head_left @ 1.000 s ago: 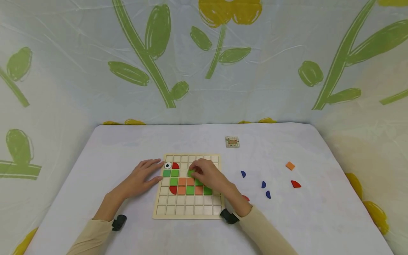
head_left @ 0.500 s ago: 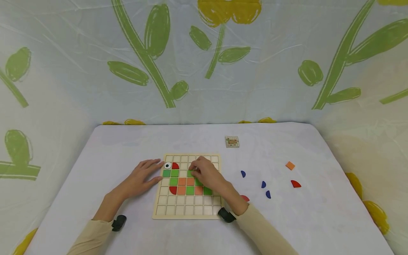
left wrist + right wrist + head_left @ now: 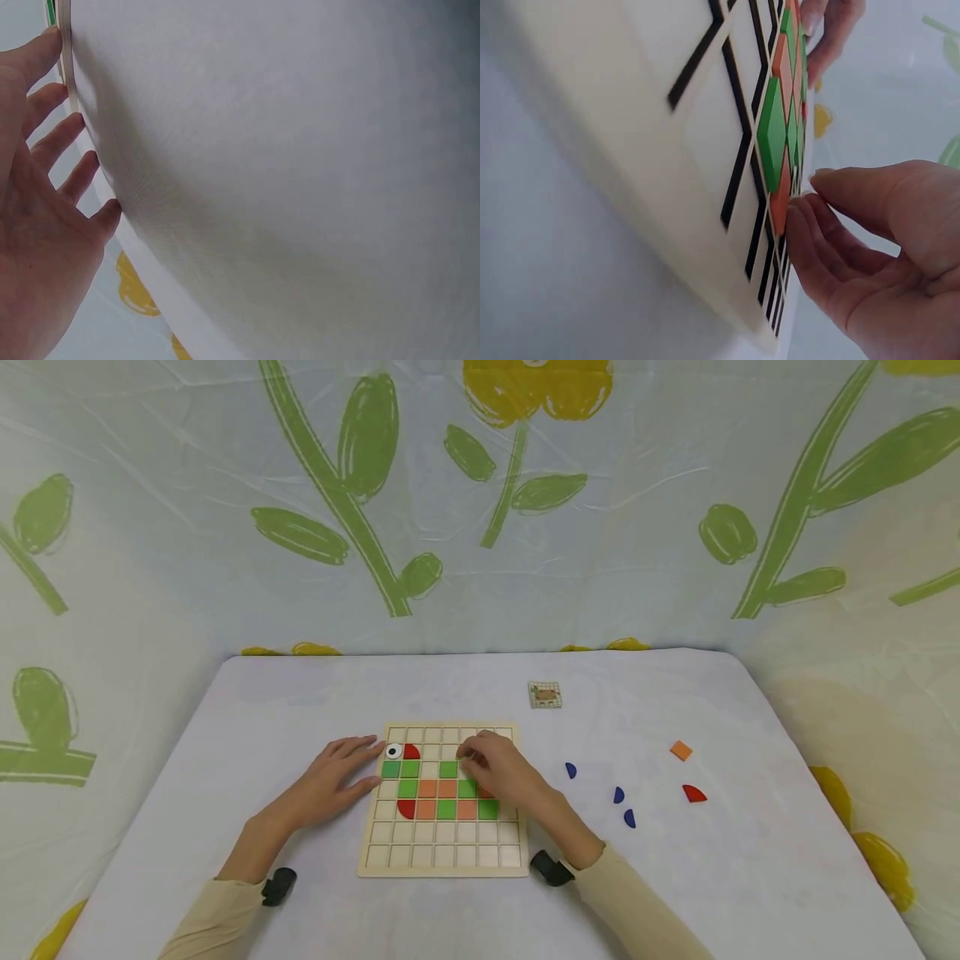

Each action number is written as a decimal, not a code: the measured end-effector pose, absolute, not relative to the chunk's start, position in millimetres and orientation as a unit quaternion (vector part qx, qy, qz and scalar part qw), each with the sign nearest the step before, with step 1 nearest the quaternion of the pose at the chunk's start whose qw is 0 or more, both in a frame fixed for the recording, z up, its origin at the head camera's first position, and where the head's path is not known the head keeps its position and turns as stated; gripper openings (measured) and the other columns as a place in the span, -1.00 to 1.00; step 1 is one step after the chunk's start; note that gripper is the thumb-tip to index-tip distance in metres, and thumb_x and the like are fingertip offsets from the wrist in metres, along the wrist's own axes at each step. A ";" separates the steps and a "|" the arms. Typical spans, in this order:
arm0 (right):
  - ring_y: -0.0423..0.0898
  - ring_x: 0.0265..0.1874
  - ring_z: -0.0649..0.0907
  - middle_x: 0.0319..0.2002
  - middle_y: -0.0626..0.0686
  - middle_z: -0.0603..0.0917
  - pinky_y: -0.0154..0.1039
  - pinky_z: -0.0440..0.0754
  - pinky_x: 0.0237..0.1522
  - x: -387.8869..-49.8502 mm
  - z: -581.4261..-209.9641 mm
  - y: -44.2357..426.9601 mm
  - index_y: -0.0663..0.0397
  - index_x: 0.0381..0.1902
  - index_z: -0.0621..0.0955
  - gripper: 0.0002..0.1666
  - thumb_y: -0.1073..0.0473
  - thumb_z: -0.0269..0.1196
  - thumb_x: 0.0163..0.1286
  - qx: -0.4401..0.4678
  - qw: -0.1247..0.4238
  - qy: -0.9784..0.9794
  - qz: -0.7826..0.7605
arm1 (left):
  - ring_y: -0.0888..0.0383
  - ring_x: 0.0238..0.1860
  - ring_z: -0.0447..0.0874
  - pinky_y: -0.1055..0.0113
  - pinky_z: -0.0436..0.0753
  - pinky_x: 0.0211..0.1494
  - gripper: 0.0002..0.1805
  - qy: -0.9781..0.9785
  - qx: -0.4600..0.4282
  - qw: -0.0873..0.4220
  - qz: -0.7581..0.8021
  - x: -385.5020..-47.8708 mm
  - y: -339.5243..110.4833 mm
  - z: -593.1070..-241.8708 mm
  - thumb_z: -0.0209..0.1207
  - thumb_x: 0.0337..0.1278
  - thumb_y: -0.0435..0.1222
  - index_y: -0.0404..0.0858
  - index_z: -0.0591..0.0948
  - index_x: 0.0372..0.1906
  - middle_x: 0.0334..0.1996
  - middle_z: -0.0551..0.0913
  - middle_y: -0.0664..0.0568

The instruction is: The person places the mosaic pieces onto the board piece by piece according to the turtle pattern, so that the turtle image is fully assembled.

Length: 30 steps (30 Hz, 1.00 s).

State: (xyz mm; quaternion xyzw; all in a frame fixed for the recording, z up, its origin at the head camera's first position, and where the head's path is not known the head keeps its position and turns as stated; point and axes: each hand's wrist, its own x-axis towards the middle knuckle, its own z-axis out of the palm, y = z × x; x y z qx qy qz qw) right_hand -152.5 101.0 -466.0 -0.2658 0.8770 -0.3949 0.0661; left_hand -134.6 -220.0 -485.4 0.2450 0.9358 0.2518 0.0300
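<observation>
A wooden grid board [image 3: 442, 872] lies on the white table, with green and orange square tiles, red quarter-round pieces and an eye disc [image 3: 393, 751] in its cells. My left hand [image 3: 330, 781] lies at the board's left side, fingers spread, fingertips touching its edge [image 3: 66, 60]. Over the upper right of the board is my right hand [image 3: 504, 768], just to the right of a green tile [image 3: 447, 769] lying in a cell. Its thumb and bent fingers [image 3: 802, 232] come near each other, and I see no piece between them. It partly covers an orange tile [image 3: 485, 793].
To the board's right lie several loose pieces: blue half-rounds [image 3: 618, 795], an orange square [image 3: 681, 751] and a red quarter-round [image 3: 694, 793]. A small patterned card [image 3: 544, 695] lies behind the board. A flowered cloth [image 3: 615, 543] hangs behind the table.
My right hand has shifted a little to the right, off the green tile, which now shows fully in its cell. The red piece by the right forearm is now hidden. The left hand stays put.
</observation>
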 end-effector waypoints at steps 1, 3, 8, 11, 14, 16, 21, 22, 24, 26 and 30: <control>-0.11 -0.21 0.62 -0.19 0.03 0.66 -0.23 0.66 -0.10 -152.8 -466.0 103.2 0.22 -0.05 0.70 -0.85 0.35 0.25 0.49 -0.265 0.063 0.878 -0.394 | -0.27 0.48 0.19 -0.32 0.25 0.45 -0.37 0.936 0.244 0.031 0.252 -134.7 -220.2 -485.4 0.24 0.45 -0.14 -0.25 0.42 0.50 0.48 0.36 -0.21; -0.12 -0.21 0.61 -0.19 0.02 0.67 -0.22 0.66 -0.09 -153.5 -465.6 107.8 0.22 -0.06 0.70 -0.85 0.36 0.25 0.49 -0.262 0.057 0.879 -0.393 | -0.27 0.48 0.19 -0.32 0.24 0.45 -0.37 0.936 0.244 0.031 0.253 -134.6 -220.6 -485.4 0.24 0.45 -0.13 -0.25 0.42 0.50 0.48 0.36 -0.21; -0.09 -0.20 0.64 -0.19 0.03 0.69 -0.21 0.68 -0.08 -155.7 -464.9 121.1 0.24 -0.08 0.71 -0.86 0.36 0.26 0.48 -0.259 0.043 0.879 -0.398 | -0.28 0.47 0.20 -0.31 0.25 0.45 -0.37 0.936 0.245 0.029 0.249 -134.7 -221.5 -485.7 0.23 0.46 -0.13 -0.26 0.42 0.50 0.48 0.36 -0.23; -0.06 -0.19 0.67 -0.19 0.06 0.69 -0.20 0.70 -0.07 -156.0 -464.0 130.7 0.28 -0.08 0.71 -0.86 0.38 0.27 0.46 -0.256 0.033 0.878 -0.402 | -0.28 0.47 0.20 -0.32 0.25 0.45 -0.36 0.938 0.244 0.031 0.246 -134.6 -221.3 -485.0 0.23 0.45 -0.13 -0.26 0.41 0.50 0.48 0.36 -0.23; -0.04 -0.17 0.67 -0.17 0.07 0.69 -0.18 0.70 -0.06 -156.0 -462.4 140.0 0.30 -0.06 0.70 -0.85 0.37 0.28 0.46 -0.246 0.032 0.880 -0.405 | -0.28 0.48 0.19 -0.32 0.24 0.45 -0.36 0.938 0.243 0.033 0.246 -134.7 -221.1 -484.9 0.23 0.46 -0.12 -0.25 0.41 0.51 0.49 0.35 -0.23; -0.05 -0.16 0.67 -0.16 0.07 0.69 -0.16 0.70 -0.04 -156.5 -461.6 145.2 0.29 -0.06 0.70 -0.85 0.36 0.29 0.46 -0.234 0.032 0.882 -0.408 | -0.28 0.48 0.19 -0.32 0.24 0.45 -0.36 0.937 0.243 0.034 0.247 -135.1 -221.4 -485.7 0.23 0.46 -0.11 -0.25 0.41 0.51 0.49 0.35 -0.22; -0.06 -0.14 0.68 -0.16 0.03 0.68 -0.15 0.70 -0.04 -157.5 -459.8 157.3 0.25 -0.05 0.71 -0.84 0.34 0.29 0.46 -0.213 0.030 0.887 -0.410 | -0.28 0.48 0.19 -0.32 0.24 0.45 -0.37 0.935 0.247 0.029 0.251 -135.7 -222.1 -487.8 0.22 0.46 -0.12 -0.26 0.41 0.50 0.48 0.36 -0.23; -0.05 -0.14 0.68 -0.17 0.03 0.67 -0.15 0.70 -0.05 -157.5 -459.4 159.8 0.25 -0.05 0.70 -0.85 0.35 0.29 0.46 -0.212 0.028 0.888 -0.408 | -0.29 0.47 0.19 -0.32 0.24 0.45 -0.37 0.935 0.249 0.028 0.251 -135.6 -222.0 -487.9 0.22 0.47 -0.12 -0.27 0.41 0.50 0.48 0.36 -0.23; -0.05 -0.15 0.69 -0.18 0.03 0.67 -0.15 0.71 -0.06 -157.7 -459.7 165.2 0.26 -0.07 0.71 -0.86 0.35 0.29 0.46 -0.211 0.019 0.890 -0.404 | -0.29 0.47 0.20 -0.32 0.24 0.45 -0.36 0.935 0.249 0.028 0.251 -135.5 -221.7 -487.8 0.22 0.47 -0.12 -0.26 0.41 0.50 0.48 0.36 -0.23; -0.04 -0.15 0.69 -0.18 0.05 0.68 -0.14 0.71 -0.06 -157.6 -459.7 170.9 0.27 -0.07 0.71 -0.85 0.35 0.30 0.46 -0.207 0.011 0.893 -0.399 | -0.29 0.47 0.20 -0.32 0.24 0.44 -0.36 0.935 0.249 0.028 0.250 -135.0 -221.2 -487.0 0.22 0.46 -0.12 -0.26 0.41 0.51 0.48 0.36 -0.22; 0.00 -0.15 0.70 -0.17 0.07 0.69 -0.10 0.72 -0.06 -157.1 -460.1 184.3 0.31 -0.06 0.70 -0.84 0.35 0.30 0.45 -0.194 -0.003 0.899 -0.393 | -0.28 0.47 0.20 -0.32 0.25 0.44 -0.37 0.936 0.246 0.029 0.248 -133.8 -220.2 -485.0 0.23 0.45 -0.14 -0.26 0.41 0.51 0.48 0.36 -0.22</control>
